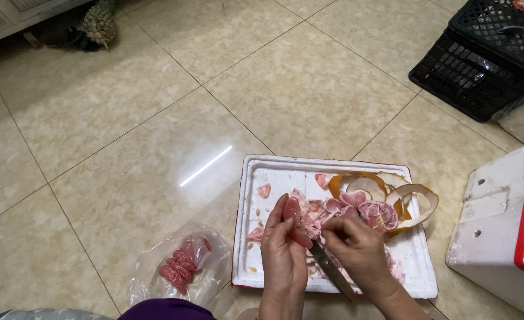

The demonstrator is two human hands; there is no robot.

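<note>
1. Both hands work close under the camera, over the near edge of a white foam tray [262, 178] on the tiled floor [125, 118].
2. Left hand [282, 255] pinches a pink pomelo segment [295, 222] upright between thumb and fingers.
3. Right hand [360, 252] is closed around a knife [330, 269], fingertips touching the segment; the blade points down towards the person.
4. Peeled pink pulp [357, 210] and curled rind [410, 201] lie on the tray's far right.
5. Left of the tray, a clear plastic bag [182, 266] holds cleaned segments.
6. A white foam box [499, 225] stands right; a black crate [481, 53] sits beyond.
</note>
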